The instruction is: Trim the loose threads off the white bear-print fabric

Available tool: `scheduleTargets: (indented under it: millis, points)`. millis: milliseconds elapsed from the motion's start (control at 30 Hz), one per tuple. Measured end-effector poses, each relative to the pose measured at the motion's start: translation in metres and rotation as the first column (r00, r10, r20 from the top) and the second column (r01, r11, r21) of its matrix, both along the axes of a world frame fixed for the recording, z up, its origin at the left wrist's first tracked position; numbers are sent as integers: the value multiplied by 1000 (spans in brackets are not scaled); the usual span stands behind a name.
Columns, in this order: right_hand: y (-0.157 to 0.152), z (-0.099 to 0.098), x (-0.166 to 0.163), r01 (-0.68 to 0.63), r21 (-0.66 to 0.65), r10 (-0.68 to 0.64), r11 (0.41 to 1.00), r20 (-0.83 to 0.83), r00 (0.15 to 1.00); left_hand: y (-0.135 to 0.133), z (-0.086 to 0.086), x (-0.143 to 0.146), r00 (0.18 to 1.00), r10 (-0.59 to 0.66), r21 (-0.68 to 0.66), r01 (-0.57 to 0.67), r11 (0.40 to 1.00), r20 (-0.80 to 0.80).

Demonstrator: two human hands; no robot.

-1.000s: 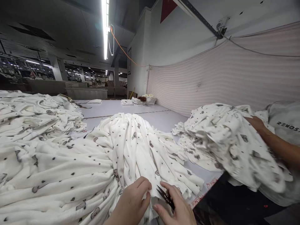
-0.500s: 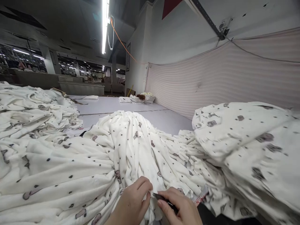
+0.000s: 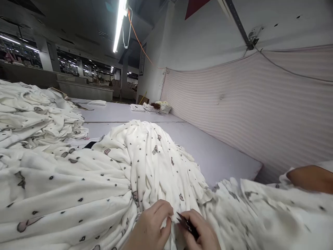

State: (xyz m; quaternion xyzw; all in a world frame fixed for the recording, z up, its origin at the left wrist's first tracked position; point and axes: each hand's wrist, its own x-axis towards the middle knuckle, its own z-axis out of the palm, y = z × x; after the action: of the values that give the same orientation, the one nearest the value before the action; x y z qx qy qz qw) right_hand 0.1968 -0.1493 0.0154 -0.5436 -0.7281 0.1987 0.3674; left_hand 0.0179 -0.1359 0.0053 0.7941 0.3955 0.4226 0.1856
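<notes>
A heap of white fabric printed with small grey bears and dots lies bunched in front of me. My left hand pinches a fold of this fabric at the bottom middle. Right beside it, my right hand is closed round small dark thread snips, whose tips touch the same fold. More of the printed fabric lies blurred at the lower right.
A co-worker's arm shows at the right edge above the blurred fabric. Another stack of printed cloth rises on the left. The grey table runs along a striped curtain wall. Folded piles sit at its far end.
The co-worker's bundle of printed fabric has dropped from beside me down to the lower right. My hands stay on the fold with the snips; the camera tilted slightly.
</notes>
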Motion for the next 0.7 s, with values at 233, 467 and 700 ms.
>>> scheduleTargets:
  millis: [233, 467, 700]
  points:
    - [13, 12, -1, -129, -104, 118, 986, -105, 987, 4, -6, -6, 986, 36, -15, -34, 999, 162]
    - [3, 32, 5, -154, -231, 155, 961, -16, 988, 3, -5, -7, 999, -1, 33, -1, 999, 54]
    - [2, 35, 8, -131, -185, 144, 974, 55, 988, 2, -6, -6, 1000, 7, 13, -7, 1000, 24]
